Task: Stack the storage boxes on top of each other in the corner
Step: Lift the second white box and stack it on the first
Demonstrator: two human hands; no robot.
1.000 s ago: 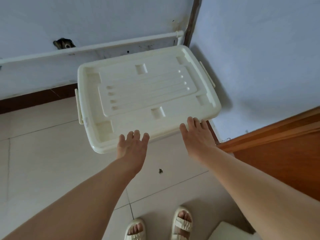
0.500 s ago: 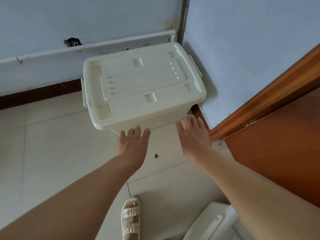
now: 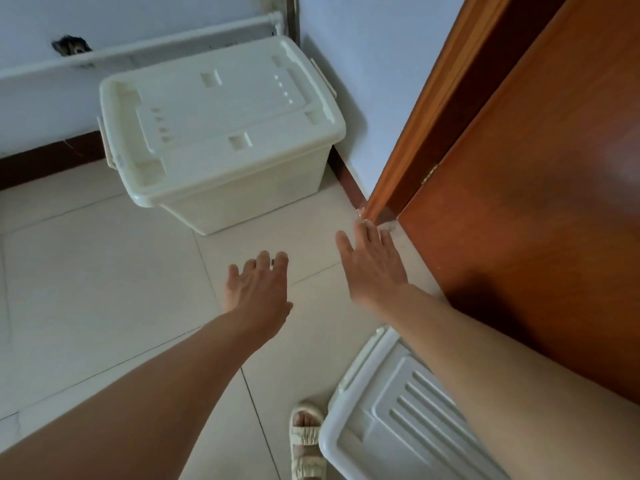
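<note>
A cream storage box [image 3: 221,133] with a ribbed lid and side latches stands on the floor in the corner, close against both walls. A second white storage box [image 3: 391,420] lies at the bottom right, partly hidden under my right forearm. My left hand [image 3: 258,289] hovers over the tiles in front of the corner box, fingers apart, holding nothing. My right hand [image 3: 372,268] is stretched out to the right of it, also empty, near the foot of the door frame. Neither hand touches a box.
An orange-brown wooden door [image 3: 540,188] and its frame [image 3: 436,109] fill the right side. A white pipe [image 3: 145,46] runs along the back wall above a dark skirting board [image 3: 52,161]. My sandalled foot [image 3: 306,438] stands beside the near box on beige floor tiles [image 3: 104,271].
Both hands have come away from the corner box and drawn back. The view has pulled back and turned right, bringing the second box and more of the door into sight.
</note>
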